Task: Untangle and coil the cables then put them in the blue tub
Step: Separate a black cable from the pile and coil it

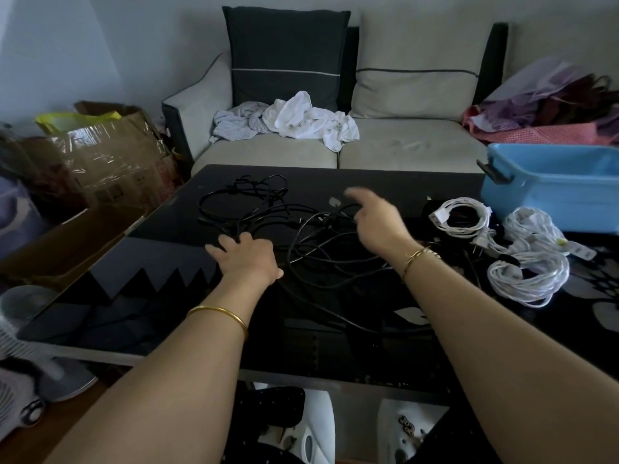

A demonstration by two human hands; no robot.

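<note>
A tangle of black cables sprawls over the middle of the dark glass table. My left hand rests on the near left part of the tangle, fingers spread and touching the strands. Over the tangle's right side hovers my right hand, blurred, fingers loosely extended and holding nothing. Coiled white cables lie to the right, with two more white bundles beside them. The blue tub stands at the table's far right and looks empty.
A grey sofa with white and grey cloths sits behind the table. Cardboard boxes crowd the left side. A white fan stands at the near left. Bags and fabric pile up on the sofa's right end.
</note>
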